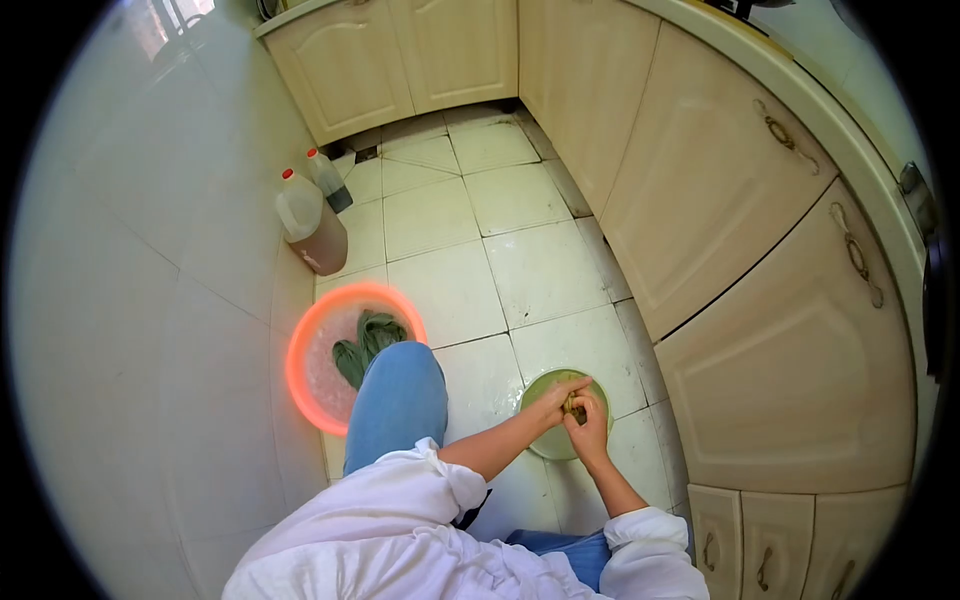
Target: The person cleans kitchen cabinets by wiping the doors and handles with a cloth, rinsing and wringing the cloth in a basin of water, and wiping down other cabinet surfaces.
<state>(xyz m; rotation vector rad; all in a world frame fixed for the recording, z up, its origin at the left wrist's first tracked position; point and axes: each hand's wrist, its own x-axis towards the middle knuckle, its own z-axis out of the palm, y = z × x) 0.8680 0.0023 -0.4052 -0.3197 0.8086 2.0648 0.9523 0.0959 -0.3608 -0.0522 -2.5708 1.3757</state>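
In the head view, my left hand and my right hand come together over a light green basin on the tiled floor. Between them is a small yellow-green, bunched-up wad, its kind too small to make out. Both hands have their fingers closed around it, and they partly cover it. The basin appears to hold some liquid. To the left, an orange basin contains sudsy water and a dark green cloth.
A large jug with a red cap and a smaller bottle stand along the left wall. Beige cabinets line the right side and the back. My bent knee is beside the orange basin. Pale floor tiles look wet in places.
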